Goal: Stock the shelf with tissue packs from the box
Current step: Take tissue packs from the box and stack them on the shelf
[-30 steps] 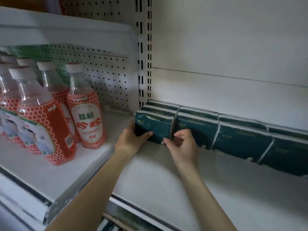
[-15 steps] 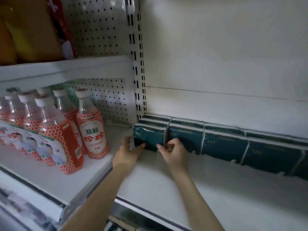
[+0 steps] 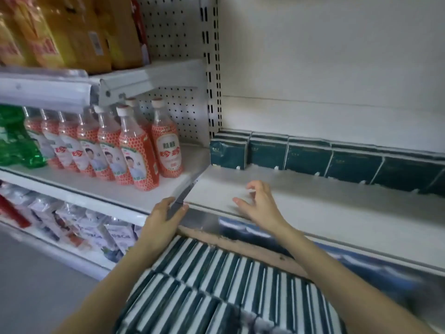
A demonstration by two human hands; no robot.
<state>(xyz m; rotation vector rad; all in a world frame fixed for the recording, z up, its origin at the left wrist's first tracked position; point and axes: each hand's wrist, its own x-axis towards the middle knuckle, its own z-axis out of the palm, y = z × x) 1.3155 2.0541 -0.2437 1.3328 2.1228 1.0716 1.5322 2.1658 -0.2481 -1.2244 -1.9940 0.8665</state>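
Observation:
A row of dark green tissue packs (image 3: 305, 156) stands along the back wall of the white shelf (image 3: 337, 220). Below me, a cardboard box (image 3: 240, 249) holds several more green-and-white packs (image 3: 216, 280) on edge. My left hand (image 3: 161, 222) is at the shelf's front left corner, fingers touching the grey bracket edge, holding nothing. My right hand (image 3: 260, 203) hovers over the shelf's front part, fingers loosely curled, empty. Both hands are well away from the stocked row.
Red-labelled bottles (image 3: 144, 153) fill the neighbouring shelf on the left, with green bottles (image 3: 16, 141) further left. Yellow packages (image 3: 72, 32) sit on the upper shelf. Bagged goods (image 3: 72, 227) lie on the lower left shelf. A perforated back panel (image 3: 178, 44) rises behind.
Both hands let go of the leftmost tissue packs and pulled back to the shelf's front edge. The view tilted down, bringing the box of packs into sight.

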